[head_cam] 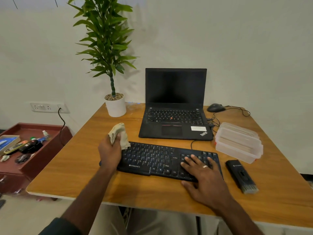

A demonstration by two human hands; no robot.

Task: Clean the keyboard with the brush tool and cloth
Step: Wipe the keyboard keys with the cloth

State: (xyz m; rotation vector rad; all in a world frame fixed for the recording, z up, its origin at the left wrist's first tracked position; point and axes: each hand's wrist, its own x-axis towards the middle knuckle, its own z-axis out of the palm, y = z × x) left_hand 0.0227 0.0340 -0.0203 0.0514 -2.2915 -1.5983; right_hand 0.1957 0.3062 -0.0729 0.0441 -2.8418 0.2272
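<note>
Plainly, we have the keyboard (pixel 167 160) lying across the near middle of the table (pixel 84 175), its long axis running left to right and tilting a little nearer to us at the right end. Our left hand (pixel 109 152) sits at its far-left corner, fingers curled round the bunched beige cloth (pixel 118 134), which droops onto the corner keys. Our right hand (pixel 201 172) lies flat with straight fingers spread over the right-hand keys, thumb off the near edge, pressing the board still and holding nothing. The cloth hand is therefore the one placed for wiping, and the stroke we judge due runs rightward along the rows toward the steadying hand. The brush tool (pixel 241 176) rests on the table just right of the keyboard, apart from it, bristles pointing near; the right hand is much the closer to it. Whether the cloth truly touches the keys or hangs just above them we cannot quite say.
</note>
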